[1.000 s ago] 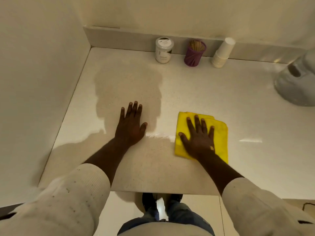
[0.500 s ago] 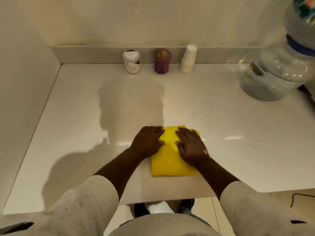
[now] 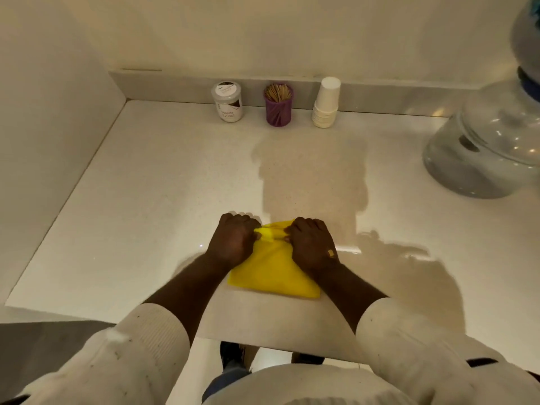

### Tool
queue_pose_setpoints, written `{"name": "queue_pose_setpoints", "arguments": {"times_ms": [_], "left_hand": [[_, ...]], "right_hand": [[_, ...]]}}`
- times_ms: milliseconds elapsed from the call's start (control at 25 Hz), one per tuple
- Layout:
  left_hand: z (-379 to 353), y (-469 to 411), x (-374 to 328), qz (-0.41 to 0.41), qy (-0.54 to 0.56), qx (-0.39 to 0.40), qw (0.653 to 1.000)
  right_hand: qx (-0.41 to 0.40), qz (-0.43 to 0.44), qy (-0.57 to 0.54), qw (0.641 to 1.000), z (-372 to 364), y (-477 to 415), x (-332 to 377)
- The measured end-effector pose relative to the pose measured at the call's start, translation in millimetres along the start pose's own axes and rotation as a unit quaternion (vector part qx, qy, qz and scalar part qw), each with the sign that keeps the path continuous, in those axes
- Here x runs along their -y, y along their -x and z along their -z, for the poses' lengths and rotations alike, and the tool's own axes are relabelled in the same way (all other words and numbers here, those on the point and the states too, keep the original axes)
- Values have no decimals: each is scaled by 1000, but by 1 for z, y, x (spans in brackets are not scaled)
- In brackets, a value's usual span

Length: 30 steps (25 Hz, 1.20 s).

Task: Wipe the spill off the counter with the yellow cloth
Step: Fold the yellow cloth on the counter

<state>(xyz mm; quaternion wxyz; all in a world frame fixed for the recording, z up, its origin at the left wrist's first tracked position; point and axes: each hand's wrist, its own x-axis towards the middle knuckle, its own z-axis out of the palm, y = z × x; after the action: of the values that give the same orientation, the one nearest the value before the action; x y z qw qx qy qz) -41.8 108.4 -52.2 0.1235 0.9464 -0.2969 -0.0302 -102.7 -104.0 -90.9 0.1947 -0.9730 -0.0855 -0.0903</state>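
The yellow cloth [image 3: 273, 273] lies folded on the pale counter [image 3: 152, 200], near its front edge. My left hand [image 3: 233, 241] and my right hand [image 3: 312, 244] both rest on the cloth's far edge with fingers curled, bunching the fabric between them. A thin wet sheen [image 3: 347, 250] glints on the counter just right of my right hand. Much of the cloth's far part is hidden under my hands.
Against the back wall stand a white-lidded jar [image 3: 228, 101], a purple toothpick holder [image 3: 278, 104] and a stack of paper cups [image 3: 326, 103]. A large clear water bottle [image 3: 491, 147] lies at the right. A wall borders the counter's left side.
My left hand came off the bare counter onto the cloth beside my right hand. Both hands went from flat to curled, gathering the cloth's far edge.
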Motion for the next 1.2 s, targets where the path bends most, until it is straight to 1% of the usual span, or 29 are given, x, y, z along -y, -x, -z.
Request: {"name": "queue_pose_setpoints", "arguments": {"times_ms": [120,280,440,600,680,760,920,1120,1200], "left_hand": [[-2,-8,-26,27,-8,-10,1000],[-4,-34,-68,29,30,-25,999],[-5,-77,-112,-11,47,-28,998],[-13,-125,-163,-34,71,-22,997],[-17,-140,-176,-37,72,-21,997],[-24,-165,-196,-43,72,-15,996],[-37,-206,-222,-37,61,-8,997],[-57,-230,-223,-32,28,-9,999],[-66,-233,-223,-45,24,-10,999]], "right_hand": [[-11,-7,-32,999,18,5,-19],[-69,-52,-61,994,47,18,-50],[-117,-72,-32,990,84,21,-92],[-124,-113,10,986,121,21,-147],[-130,-123,24,984,133,16,-163],[-121,-146,28,981,144,11,-190],[-122,-173,41,976,148,-1,-236],[-138,-181,35,973,129,-13,-263],[-150,-174,34,973,116,-11,-264]]}}
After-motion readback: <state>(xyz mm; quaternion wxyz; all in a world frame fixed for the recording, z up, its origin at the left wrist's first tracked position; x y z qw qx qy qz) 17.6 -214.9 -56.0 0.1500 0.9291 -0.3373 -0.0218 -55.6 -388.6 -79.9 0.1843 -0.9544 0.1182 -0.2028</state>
